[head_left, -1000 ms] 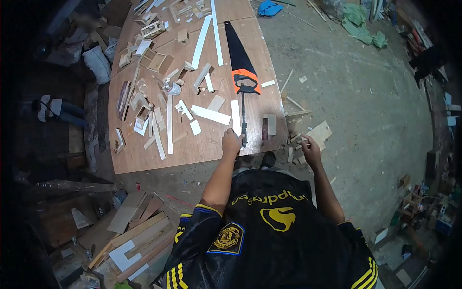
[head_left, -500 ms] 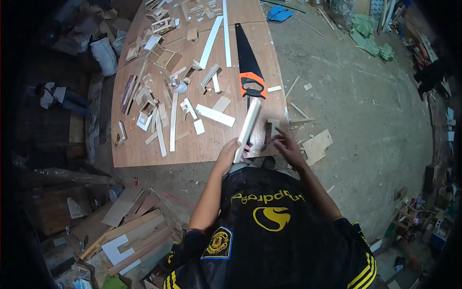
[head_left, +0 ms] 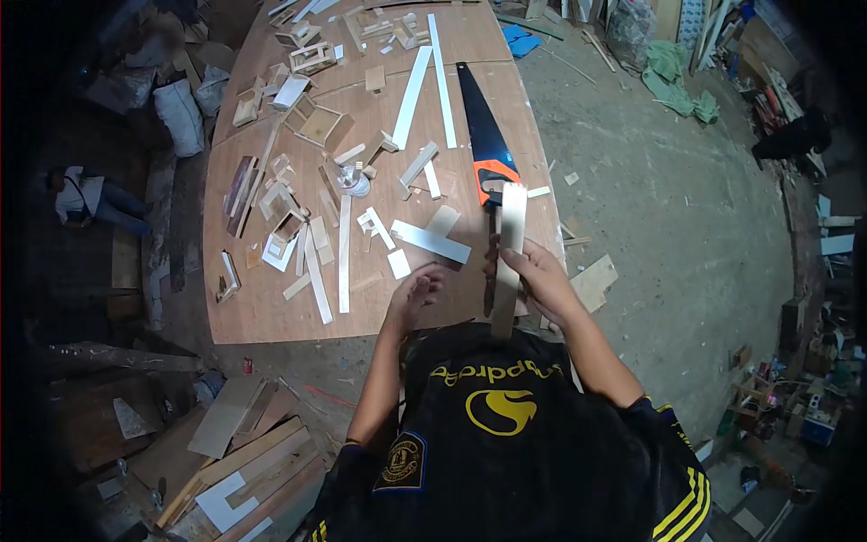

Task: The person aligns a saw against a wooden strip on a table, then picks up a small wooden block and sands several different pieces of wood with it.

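Note:
My right hand (head_left: 542, 282) is closed around a pale wooden strip (head_left: 509, 235), which is held upright over the table's near edge with its lower end by my shirt. Apart from the strip, my left hand (head_left: 419, 291) is open with loosely curled fingers and nothing in it. Closest to it are a white-faced wooden strip (head_left: 430, 242) and a small white block (head_left: 398, 264) on the table. Beyond the held strip lies a handsaw (head_left: 489, 135) with an orange and black handle, partly covered by the strip's top.
The wooden table (head_left: 271, 318) carries several small wooden frames, long white strips (head_left: 414, 95) and a clear container (head_left: 354, 181). Boards (head_left: 230, 415) are stacked at lower left. On the floor at right lies a plywood piece (head_left: 594, 282). Another person (head_left: 99, 199) is at far left.
The wooden strip has passed from my left hand to my right and moved rightward. My left hand has let go and opened. The view has shifted slightly.

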{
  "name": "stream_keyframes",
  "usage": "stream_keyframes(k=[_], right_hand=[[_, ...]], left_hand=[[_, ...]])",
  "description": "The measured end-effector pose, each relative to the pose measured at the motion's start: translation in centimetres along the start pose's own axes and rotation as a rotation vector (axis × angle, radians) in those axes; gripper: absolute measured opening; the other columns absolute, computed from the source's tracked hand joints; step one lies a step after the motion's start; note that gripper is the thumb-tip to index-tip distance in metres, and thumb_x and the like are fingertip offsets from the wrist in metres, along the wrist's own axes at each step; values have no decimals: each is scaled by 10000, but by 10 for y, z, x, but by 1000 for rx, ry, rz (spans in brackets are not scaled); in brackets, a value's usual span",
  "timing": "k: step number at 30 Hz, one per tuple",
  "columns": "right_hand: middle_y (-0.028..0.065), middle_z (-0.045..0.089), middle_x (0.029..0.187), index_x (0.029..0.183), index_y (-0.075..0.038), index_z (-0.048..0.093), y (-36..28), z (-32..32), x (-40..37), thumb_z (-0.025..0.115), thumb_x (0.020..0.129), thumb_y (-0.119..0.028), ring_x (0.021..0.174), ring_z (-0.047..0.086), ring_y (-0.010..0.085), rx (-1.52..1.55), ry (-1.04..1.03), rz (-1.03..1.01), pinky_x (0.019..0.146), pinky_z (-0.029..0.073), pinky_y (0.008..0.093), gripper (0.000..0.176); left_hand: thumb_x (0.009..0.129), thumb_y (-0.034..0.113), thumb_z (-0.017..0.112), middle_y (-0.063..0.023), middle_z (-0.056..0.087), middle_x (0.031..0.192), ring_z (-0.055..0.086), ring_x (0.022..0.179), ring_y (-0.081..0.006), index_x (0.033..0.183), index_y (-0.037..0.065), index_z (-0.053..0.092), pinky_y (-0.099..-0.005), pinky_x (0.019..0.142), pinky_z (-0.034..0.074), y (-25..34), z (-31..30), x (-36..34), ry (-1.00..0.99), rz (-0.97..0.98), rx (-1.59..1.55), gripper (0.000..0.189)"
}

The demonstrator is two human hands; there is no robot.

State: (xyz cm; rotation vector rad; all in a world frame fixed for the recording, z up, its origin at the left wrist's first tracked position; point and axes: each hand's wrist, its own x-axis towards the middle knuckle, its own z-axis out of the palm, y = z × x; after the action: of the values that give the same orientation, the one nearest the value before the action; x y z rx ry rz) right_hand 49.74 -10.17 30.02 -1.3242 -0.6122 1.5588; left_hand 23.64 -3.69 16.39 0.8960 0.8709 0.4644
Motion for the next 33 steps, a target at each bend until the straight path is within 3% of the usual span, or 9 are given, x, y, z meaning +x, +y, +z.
stream_keyframes(k=[2,4,6,7,10,13,16,25,33], right_hand=[[59,628,1042,1263,-9,510,-35,33,-12,570,939,-203,914,606,145,56,-108,-24,780,488,293,382],[82,581,1196,1416,-25,361,-51,67,-15,553,948,-186,1064,564,146,435,105,-316,870,476,299,530],[94,555,1237,1436,-30,320,-38,62,5,547,951,-182,1104,548,152,209,284,-454,895,469,303,556],[106,530,1278,1457,-35,280,-30,56,15,540,955,-178,1144,532,157,-25,446,-570,920,462,306,583],[75,597,1139,1398,-49,387,-6,53,14,513,967,-185,993,588,137,79,541,-349,822,485,278,469],[51,621,1031,1329,-56,468,35,51,2,491,973,-175,873,595,106,132,608,-161,743,488,255,376],[37,624,962,1267,-58,518,64,57,-12,480,972,-162,803,589,93,109,676,-57,696,484,245,315],[28,621,927,1184,-58,570,104,81,-25,500,969,-144,766,576,89,256,717,1,650,473,236,242],[39,600,895,1143,-34,568,78,71,-21,498,966,-146,752,567,113,325,680,-109,650,470,262,220]], left_hand=[[920,511,517,-113,562,1221,544,1125,-210,1398,74,368,-360,904,447,48,14,-6,-118,198,-103,665],[923,492,526,-135,555,1232,551,1135,-227,1430,85,314,-371,920,458,82,26,-7,-198,291,-186,684],[896,521,553,-194,537,1243,595,1092,-262,1428,68,283,-369,864,504,122,42,-6,-351,322,-365,749],[905,365,624,-158,604,1048,649,840,-205,1379,65,352,-314,715,521,145,49,-10,-289,229,-292,624],[895,143,568,-4,508,681,453,520,-80,1286,63,459,-246,515,403,147,27,19,-162,10,68,414],[851,206,620,-166,631,878,643,779,-277,1303,30,432,-372,727,502,86,-27,50,40,341,686,521],[820,260,646,-293,572,1130,547,1120,-398,1312,8,421,-448,958,415,25,-98,53,73,-1,718,597],[776,256,704,-257,496,1183,515,1090,-442,1255,-4,483,-487,963,417,8,-213,44,717,49,1277,588],[811,212,666,-282,458,1262,471,1167,-420,1273,-17,470,-444,992,410,32,-235,58,715,-17,1170,551]])
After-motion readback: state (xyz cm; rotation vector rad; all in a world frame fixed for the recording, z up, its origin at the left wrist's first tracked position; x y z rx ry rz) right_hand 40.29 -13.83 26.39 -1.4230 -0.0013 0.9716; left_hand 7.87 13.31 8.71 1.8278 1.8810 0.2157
